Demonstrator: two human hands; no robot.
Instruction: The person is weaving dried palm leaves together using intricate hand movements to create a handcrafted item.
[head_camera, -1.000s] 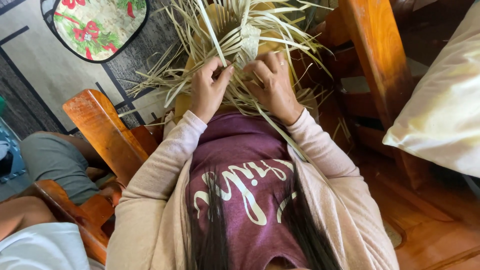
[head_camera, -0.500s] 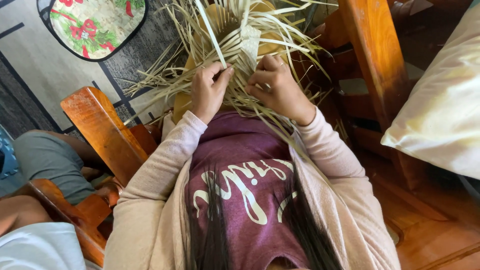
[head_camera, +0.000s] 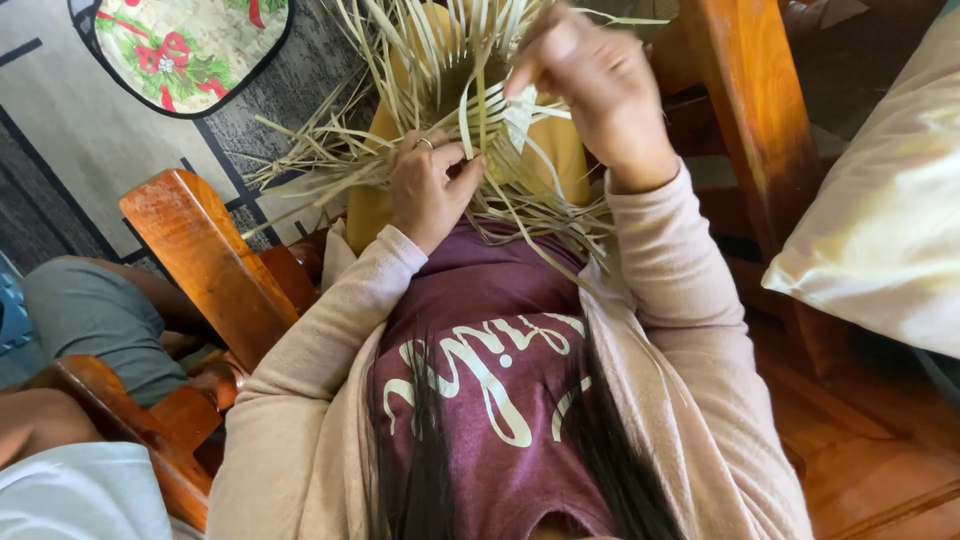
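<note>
A loose mat of pale dried leaf strips (head_camera: 440, 90) lies on my lap, its free ends fanning out to all sides. My left hand (head_camera: 432, 188) presses down on the woven part near my body, fingers curled over the strips, a ring on one finger. My right hand (head_camera: 590, 80) is raised above the weave and pinches a single strip (head_camera: 520, 105), pulling it up and back. I wear a beige cardigan over a maroon shirt with light lettering.
I sit in a wooden chair with orange-brown arms (head_camera: 205, 255) (head_camera: 750, 110). A cream cushion (head_camera: 880, 230) lies at the right. Another person's bent leg in grey shorts (head_camera: 95, 310) is at the left. A round floral mat (head_camera: 190, 45) lies on the grey floor.
My right hand has lifted off the weave and risen, drawing one strip up with it. My left hand has stayed pressed on the woven part.
</note>
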